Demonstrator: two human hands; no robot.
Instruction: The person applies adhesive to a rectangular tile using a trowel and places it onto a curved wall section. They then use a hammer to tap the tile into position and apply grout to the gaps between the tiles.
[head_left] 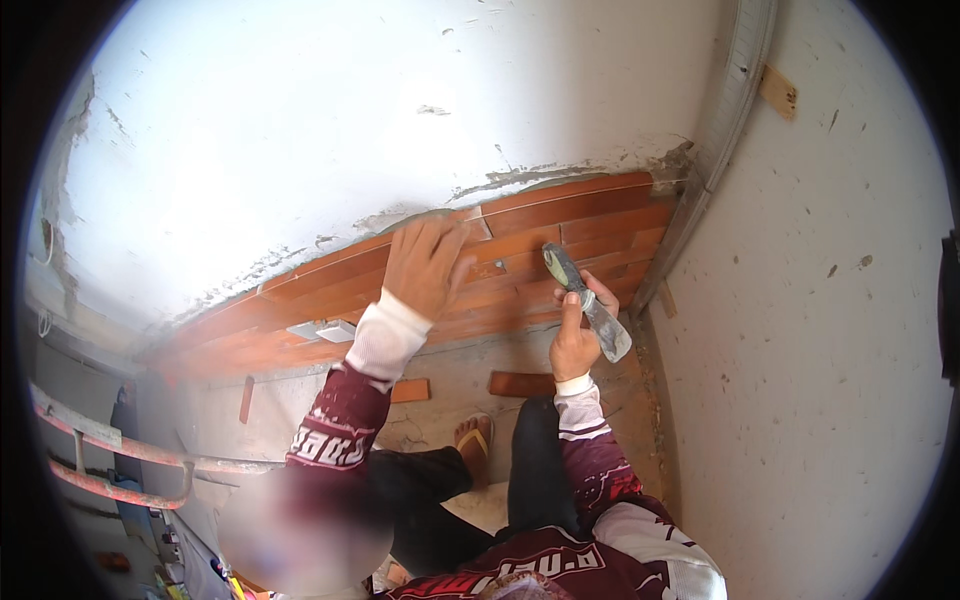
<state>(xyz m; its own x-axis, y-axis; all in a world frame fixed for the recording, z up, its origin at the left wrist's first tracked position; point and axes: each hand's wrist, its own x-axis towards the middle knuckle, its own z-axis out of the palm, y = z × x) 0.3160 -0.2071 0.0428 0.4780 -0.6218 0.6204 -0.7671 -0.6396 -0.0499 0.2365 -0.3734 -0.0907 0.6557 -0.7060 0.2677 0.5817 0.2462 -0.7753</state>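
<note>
My left hand (pixel 425 265) lies flat, fingers spread, on a brick-red tile in the top row of a tiled band (pixel 560 220) on a white plastered wall. My right hand (pixel 578 335) is shut around a small trowel (pixel 605 325), which it holds just in front of the band. The trowel's greenish handle end points up at the tiles and its grey blade points down. A line of grey mortar (pixel 560 172) runs along the band's upper edge.
Loose red tiles (pixel 520 383) (pixel 410 390) lie on the concrete floor below the band. A grey metal profile (pixel 725 110) runs down the corner to the right wall. Red metal rails (pixel 120 455) stand at the left. My sandalled foot (pixel 475 440) is underneath.
</note>
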